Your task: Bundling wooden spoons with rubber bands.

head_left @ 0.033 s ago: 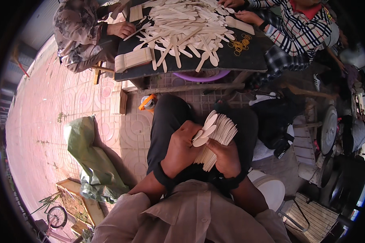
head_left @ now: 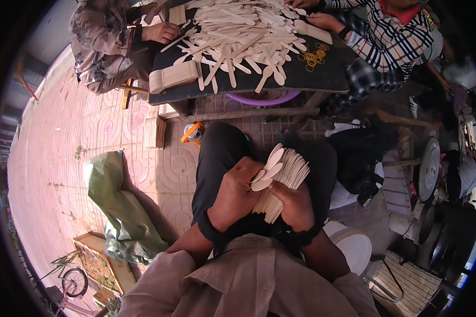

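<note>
Wooden spoons (head_left: 284,177) fanned between both hands' grip.

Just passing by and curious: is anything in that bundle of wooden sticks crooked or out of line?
Yes. A few wooden spoons jut sideways from the stack of wooden spoons held by the left hand and right hand. The rest lie fairly even, fanned at the top.

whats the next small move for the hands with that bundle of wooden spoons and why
Probably slide the two loose spoons down flush into the bundle. The left hand pinches them so their rounded ends stand out above and to the left of the fanned stack, which the right hand grips from below. Squaring them would make the bundle even.
</note>
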The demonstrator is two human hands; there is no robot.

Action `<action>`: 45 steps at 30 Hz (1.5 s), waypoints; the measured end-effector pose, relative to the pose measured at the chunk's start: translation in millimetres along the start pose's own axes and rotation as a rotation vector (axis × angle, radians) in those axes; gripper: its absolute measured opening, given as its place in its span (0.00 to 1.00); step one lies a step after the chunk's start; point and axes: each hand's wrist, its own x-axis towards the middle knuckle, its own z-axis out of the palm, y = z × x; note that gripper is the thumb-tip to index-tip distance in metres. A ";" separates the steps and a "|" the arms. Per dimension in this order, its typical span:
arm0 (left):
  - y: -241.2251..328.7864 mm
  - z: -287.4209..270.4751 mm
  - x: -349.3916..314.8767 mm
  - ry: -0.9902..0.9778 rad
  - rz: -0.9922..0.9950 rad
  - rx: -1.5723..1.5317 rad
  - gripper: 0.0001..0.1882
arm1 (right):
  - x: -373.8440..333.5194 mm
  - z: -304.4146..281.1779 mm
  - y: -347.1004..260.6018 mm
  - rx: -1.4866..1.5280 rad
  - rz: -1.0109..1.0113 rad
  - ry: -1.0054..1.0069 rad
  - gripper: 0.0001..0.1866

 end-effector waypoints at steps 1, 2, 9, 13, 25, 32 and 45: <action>-0.6 -2.9 0.2 -0.041 -0.007 0.009 0.15 | 0.5 0.1 -0.5 0.003 0.008 0.004 0.20; 0.2 -5.3 0.6 -0.045 -0.015 0.009 0.15 | 1.3 0.6 -1.8 -0.007 0.018 -0.005 0.20; -10.0 -12.6 0.5 -0.152 -0.013 -0.101 0.10 | 2.7 1.3 -7.3 0.061 0.141 -0.048 0.20; 2.4 -16.8 -1.2 -0.114 -0.656 -0.712 0.08 | 2.7 10.9 -9.7 0.039 0.102 -0.017 0.21; -22.3 -5.2 -2.7 0.085 -0.645 -1.080 0.08 | 5.5 17.4 -5.7 -0.106 0.082 -0.063 0.18; -33.8 -9.1 -8.0 0.070 -0.641 -0.923 0.11 | 2.0 11.5 -2.3 -0.084 0.102 -0.032 0.21; -23.3 -19.5 -21.2 -0.345 -0.874 -1.176 0.32 | 29.1 2.4 -29.4 -0.024 0.176 -0.164 0.22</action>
